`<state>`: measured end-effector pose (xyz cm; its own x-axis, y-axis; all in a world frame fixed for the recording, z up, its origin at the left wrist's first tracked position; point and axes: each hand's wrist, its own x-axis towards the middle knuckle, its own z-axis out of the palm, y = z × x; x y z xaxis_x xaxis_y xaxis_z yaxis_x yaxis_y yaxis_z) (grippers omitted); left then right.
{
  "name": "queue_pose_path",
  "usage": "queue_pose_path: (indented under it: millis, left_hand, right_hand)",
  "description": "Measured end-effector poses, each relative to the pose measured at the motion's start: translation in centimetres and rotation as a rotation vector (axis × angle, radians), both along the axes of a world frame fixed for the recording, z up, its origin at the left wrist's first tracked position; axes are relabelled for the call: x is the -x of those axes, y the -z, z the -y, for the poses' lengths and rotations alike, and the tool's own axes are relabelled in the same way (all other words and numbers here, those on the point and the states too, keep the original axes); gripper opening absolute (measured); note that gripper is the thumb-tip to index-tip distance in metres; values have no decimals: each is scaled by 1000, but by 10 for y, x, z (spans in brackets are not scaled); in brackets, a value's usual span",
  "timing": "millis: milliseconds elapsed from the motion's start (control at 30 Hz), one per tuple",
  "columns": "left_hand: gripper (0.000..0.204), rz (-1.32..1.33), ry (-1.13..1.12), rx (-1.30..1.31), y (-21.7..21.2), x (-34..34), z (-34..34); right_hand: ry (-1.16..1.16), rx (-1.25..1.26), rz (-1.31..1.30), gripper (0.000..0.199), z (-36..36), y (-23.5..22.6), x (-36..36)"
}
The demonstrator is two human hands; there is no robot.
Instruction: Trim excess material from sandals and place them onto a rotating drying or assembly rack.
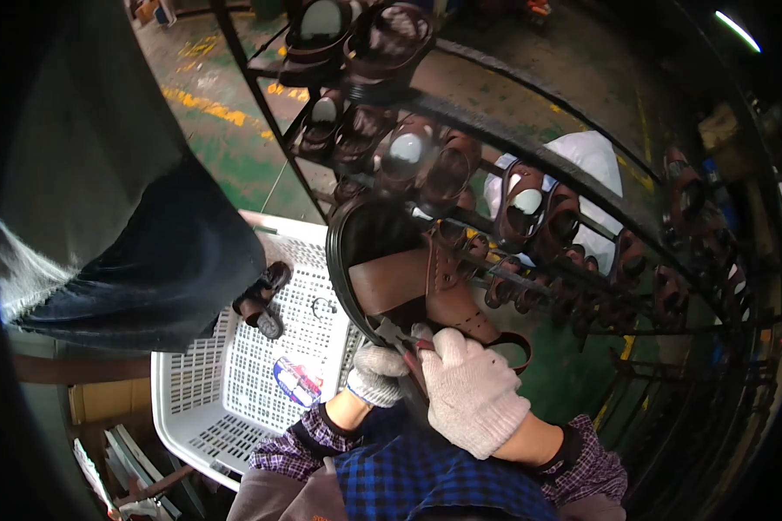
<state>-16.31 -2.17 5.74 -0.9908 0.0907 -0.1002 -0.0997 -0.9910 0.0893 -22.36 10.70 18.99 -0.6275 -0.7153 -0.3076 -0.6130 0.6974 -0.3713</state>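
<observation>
Fingers point(447, 343) of the right hand point(471, 391), white-gloved, were curled closed around a small tool point(394, 333) against the brown sandal point(408, 278). Left hand point(375, 373), also gloved, was clenched at the sandal's near edge, just beside the right hand; whether it gripped the sole, couldn't tell. Sandal sat tilted, black sole facing left, just right of the white plastic basket point(235, 382). One more sandal point(262, 300) lay inside the basket. Rack point(530, 156) of sandals stood beyond the basket.
</observation>
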Motion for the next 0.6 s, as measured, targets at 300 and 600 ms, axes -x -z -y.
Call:
queue_pose_path:
  millis: [300,600]
  left_hand:
    - [69,173,47,348,-36,89,-99]
    - [83,-707,275,909,-165,183,-359]
  right_hand:
    - [-32,942,389,35,-171,-6,35]
    - [664,833,296,84,-380,-9,24]
